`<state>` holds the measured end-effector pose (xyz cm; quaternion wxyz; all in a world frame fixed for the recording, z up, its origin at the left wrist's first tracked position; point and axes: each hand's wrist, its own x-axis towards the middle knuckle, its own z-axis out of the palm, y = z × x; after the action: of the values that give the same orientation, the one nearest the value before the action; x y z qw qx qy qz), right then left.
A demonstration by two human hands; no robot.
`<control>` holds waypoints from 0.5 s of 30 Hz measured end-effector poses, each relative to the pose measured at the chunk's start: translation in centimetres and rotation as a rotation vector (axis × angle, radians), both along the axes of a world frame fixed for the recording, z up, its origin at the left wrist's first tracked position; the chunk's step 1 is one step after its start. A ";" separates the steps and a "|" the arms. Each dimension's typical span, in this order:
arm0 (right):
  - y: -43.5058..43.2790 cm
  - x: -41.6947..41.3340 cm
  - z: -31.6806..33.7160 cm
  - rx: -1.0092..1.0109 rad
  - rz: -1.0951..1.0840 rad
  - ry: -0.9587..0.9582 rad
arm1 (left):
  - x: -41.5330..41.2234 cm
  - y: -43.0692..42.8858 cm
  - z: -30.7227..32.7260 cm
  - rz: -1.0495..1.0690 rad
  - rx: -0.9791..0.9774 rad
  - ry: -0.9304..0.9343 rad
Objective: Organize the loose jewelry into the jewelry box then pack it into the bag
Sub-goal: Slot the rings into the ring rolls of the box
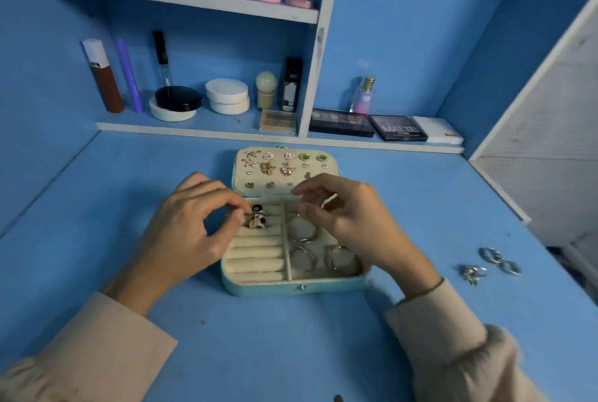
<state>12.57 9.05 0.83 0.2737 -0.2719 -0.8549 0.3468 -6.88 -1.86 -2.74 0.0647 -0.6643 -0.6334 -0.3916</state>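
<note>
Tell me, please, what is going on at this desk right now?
A person is filling an open jewelry box on the blue desk. The left hand pinches an ornate ring at the ring rolls, while the right hand, over the hoop compartments, seems to hold a thin metal piece. Earrings are pinned in the lid, hoops lie in the compartments, and a few silver rings wait loose on the desk to the right. No bag is in view.
</note>
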 end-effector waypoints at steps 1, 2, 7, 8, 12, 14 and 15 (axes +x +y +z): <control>0.3 0.8 0.5 0.019 -0.013 -0.030 | -0.3 -0.1 0.0 0.008 0.006 0.000; 0.8 2.1 1.0 0.057 -0.028 -0.085 | -0.2 0.0 0.0 0.010 0.009 -0.004; 3.5 8.7 3.9 0.170 -0.067 -0.600 | -0.4 0.2 -0.1 0.007 0.028 -0.001; 3.9 10.0 4.4 0.168 -0.088 -0.719 | -0.2 0.3 -0.1 0.003 0.032 0.000; 4.7 13.8 5.2 0.098 -0.149 -1.026 | -0.1 0.3 0.0 0.004 0.033 0.001; 4.7 14.8 5.1 0.066 -0.171 -1.097 | 0.1 0.2 0.1 0.007 0.032 -0.005; 4.7 15.1 4.9 0.045 -0.179 -1.112 | 0.1 0.2 0.2 0.008 0.029 -0.005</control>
<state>27.65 13.72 5.73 -0.1841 -0.4792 -0.8513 0.1086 -6.78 -1.71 -2.51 0.0745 -0.6596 -0.6306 -0.4021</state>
